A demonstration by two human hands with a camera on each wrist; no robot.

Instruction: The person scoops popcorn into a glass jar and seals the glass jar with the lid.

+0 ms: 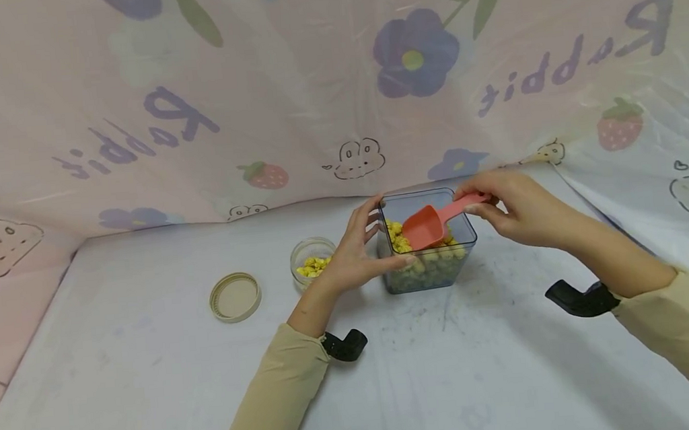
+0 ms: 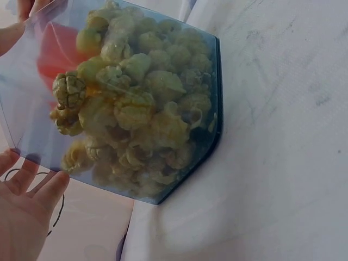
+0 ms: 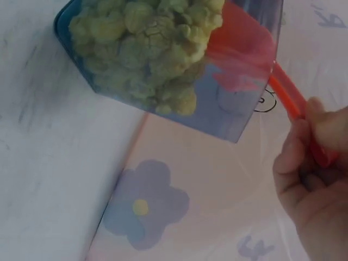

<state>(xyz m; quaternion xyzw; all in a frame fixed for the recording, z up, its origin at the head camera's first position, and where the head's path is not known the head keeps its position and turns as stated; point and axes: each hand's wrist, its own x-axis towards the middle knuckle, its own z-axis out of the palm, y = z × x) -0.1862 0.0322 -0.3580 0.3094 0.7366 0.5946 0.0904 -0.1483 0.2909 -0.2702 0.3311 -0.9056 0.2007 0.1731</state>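
Where the white surface (image 1: 150, 365) runs left, a round beige lid (image 1: 235, 297) lies flat. Just right stands a small clear round jar (image 1: 310, 246) holding yellow popcorn (image 1: 313, 267), partly hidden by the left hand (image 1: 356, 251), which grips a transparent rectangular container (image 1: 414, 201) between thumb and fingers. Inside, a coral scoop (image 1: 427, 226) tilts over more popcorn, its handle above the right rim, pinched by the right hand (image 1: 517, 208).
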